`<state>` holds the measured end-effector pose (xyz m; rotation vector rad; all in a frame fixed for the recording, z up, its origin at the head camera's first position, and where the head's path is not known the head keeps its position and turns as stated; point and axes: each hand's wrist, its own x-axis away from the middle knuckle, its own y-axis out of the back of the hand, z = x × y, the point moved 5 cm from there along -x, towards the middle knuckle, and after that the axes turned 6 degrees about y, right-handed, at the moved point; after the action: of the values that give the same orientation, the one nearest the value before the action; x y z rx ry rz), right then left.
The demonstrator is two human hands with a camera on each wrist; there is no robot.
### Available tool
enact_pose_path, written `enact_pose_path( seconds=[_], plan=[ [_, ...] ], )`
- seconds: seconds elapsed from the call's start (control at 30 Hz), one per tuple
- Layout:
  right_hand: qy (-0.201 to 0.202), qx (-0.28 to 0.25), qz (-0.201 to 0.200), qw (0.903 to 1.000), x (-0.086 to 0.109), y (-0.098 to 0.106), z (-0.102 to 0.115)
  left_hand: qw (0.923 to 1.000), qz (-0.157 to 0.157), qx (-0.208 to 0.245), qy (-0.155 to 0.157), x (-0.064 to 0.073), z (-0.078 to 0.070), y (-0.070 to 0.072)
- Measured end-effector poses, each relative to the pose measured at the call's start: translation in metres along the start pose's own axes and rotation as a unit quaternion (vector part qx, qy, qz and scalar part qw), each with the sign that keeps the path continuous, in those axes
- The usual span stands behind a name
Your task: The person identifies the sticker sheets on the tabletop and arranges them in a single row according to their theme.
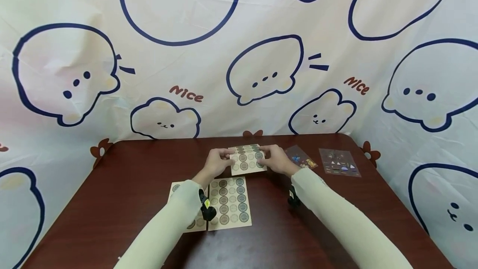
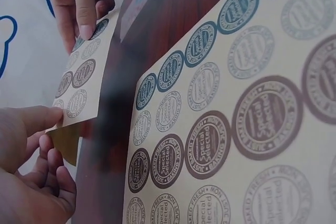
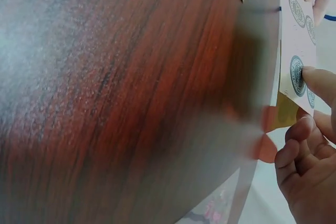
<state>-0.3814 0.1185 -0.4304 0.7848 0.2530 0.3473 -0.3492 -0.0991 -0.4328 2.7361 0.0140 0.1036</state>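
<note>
Both hands hold a cream sticker sheet up above the far part of the table, tilted toward the head camera. My left hand pinches its left edge between thumb and fingers. At its right edge, my right hand has the thumb on the printed face and fingers behind. Round grey, brown and green "Special Selected" labels cover the sheet; a yellowish layer shows behind its lower edge in both wrist views. Under the left forearm lie two more sticker sheets: a right one and a left one, partly hidden by the sleeve.
On the dark red-brown table, a clear sheet with small coloured pictures lies beyond the right hand. Another clear sheet is farther right. A cartoon-printed white cloth hangs behind and at the sides.
</note>
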Motion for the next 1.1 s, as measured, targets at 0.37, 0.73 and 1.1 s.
enact_pose_path(
  seconds=[0.37,0.73,1.1],
  plan=[
    [0.021,-0.001,-0.006,0.9998,0.011,0.008,0.011,0.9994,-0.006,0.034,-0.004,0.007,-0.005,0.005],
    [0.056,-0.014,-0.020,0.9982,0.033,0.011,0.017,0.9991,0.013,0.036,-0.016,0.024,-0.007,0.005],
    [0.067,0.021,-0.019,0.9974,0.060,0.022,0.020,0.9964,0.055,0.054,-0.036,0.046,-0.015,-0.006]
  ],
)
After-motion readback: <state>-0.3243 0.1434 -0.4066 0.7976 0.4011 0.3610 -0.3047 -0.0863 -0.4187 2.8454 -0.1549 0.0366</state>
